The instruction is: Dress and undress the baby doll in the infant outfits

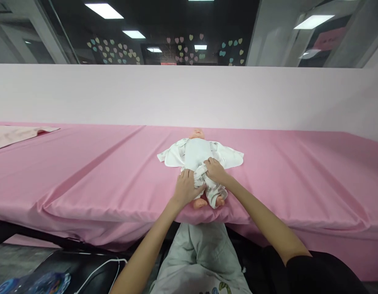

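Bunched trousers on doll are gripped by right hand; grip of left hand cannot be told; best eased evenly.

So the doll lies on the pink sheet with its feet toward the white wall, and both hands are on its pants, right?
Not quite: the head camera's view shows the doll with its feet toward the person's lap, away from the white wall. The rest is right.

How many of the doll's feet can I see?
2: one foot just below the left hand, the other foot to its right, at a trouser leg's end.
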